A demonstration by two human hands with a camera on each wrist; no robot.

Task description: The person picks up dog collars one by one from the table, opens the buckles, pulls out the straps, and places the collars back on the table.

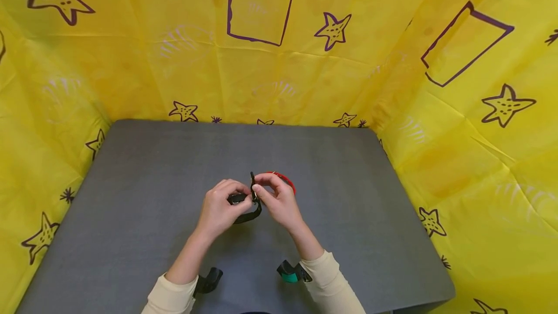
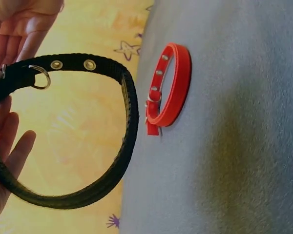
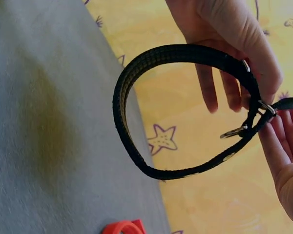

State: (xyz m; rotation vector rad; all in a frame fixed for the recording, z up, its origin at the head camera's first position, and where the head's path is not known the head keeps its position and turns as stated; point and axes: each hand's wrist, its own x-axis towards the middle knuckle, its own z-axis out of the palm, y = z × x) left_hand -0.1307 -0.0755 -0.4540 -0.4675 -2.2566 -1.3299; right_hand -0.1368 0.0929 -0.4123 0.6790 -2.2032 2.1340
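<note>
A black dog collar (image 1: 249, 217), bent into a loop, is held up between both hands over the table. My left hand (image 1: 222, 206) grips it beside the buckle (image 3: 267, 108). With thumb and fingers my right hand (image 1: 276, 200) pinches the strap's free end, which passes through the buckle and sticks out past it. Metal-rimmed eyelets (image 2: 90, 65) and a D-ring (image 2: 42, 78) show along the band. Behind the right hand, a red collar (image 2: 178, 87) lies on the table in a buckled loop, partly hidden in the head view.
The grey table (image 1: 348, 236) reaches back to yellow cloth walls (image 1: 279, 76) with drawn stars and shapes. Dark wrist mounts (image 1: 210, 280) hang under both forearms, near the table's front.
</note>
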